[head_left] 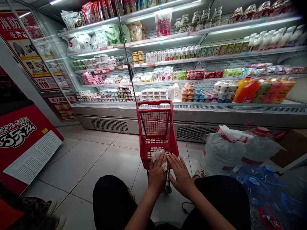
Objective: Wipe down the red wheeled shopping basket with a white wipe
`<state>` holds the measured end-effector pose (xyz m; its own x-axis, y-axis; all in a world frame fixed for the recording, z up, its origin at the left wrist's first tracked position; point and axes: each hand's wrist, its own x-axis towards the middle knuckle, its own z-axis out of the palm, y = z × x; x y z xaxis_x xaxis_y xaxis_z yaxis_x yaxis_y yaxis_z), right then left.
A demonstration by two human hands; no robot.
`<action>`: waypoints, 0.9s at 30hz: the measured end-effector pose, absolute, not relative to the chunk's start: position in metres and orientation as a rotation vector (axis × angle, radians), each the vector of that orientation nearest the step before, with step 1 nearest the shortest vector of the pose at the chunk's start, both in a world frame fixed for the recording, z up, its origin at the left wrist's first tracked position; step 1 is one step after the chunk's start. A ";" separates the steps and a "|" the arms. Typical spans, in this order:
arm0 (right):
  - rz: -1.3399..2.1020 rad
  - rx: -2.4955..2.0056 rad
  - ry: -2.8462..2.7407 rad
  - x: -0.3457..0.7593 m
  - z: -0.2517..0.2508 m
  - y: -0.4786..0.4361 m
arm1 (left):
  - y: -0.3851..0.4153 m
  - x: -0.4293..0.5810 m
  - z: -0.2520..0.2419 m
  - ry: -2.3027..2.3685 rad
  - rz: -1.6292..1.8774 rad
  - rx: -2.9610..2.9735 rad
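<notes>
A small red plastic shopping cart stands upright between my knees, in front of the refrigerated shelves. My left hand holds a white tissue against the near rim of the cart's basket, its fingers laid over the cloth-like sheet. Part of the tissue sticks out past the fingers on both sides. Beside it, my right hand rests its fingertips at the same rim, fingers stretched out and thumb apart, holding nothing. The hands hide some of the basket's near edge.
Behind the cart runs an open refrigerated case stocked with bottles, cups and pouches. Large water jugs and blue-capped bottles crowd the right. At left stands a red chest. A cable lies on the tiled floor.
</notes>
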<state>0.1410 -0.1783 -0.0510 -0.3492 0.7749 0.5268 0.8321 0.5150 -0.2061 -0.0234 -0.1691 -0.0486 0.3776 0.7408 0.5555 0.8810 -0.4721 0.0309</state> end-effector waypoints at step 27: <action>0.514 -1.201 -1.876 0.168 0.016 -0.173 | -0.165 -0.037 0.016 -1.305 -1.515 -2.267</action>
